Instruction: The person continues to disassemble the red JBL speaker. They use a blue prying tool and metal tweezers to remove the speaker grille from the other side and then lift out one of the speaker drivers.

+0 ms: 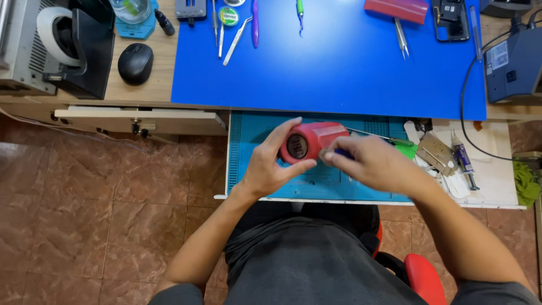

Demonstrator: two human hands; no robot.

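Red cylinder [310,141] is being held over the open drawer [248,130], left hand [271,164] curling around its end; right hand [367,164] is pinching a blue-handled tool [341,153] beside it. Tools are lying unused on the table [339,62].

Glossy red plastic container [312,141]; matt blue rubbery mat [339,62].

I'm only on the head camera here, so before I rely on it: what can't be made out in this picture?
- Head view: the near side of the red cylinder is covered by the left hand.
- The small blue thing at the right hand is mostly hidden by its fingers; its kind is unclear.
- The grey box is cut off by the left edge.
- Drawer items are too small to identify.
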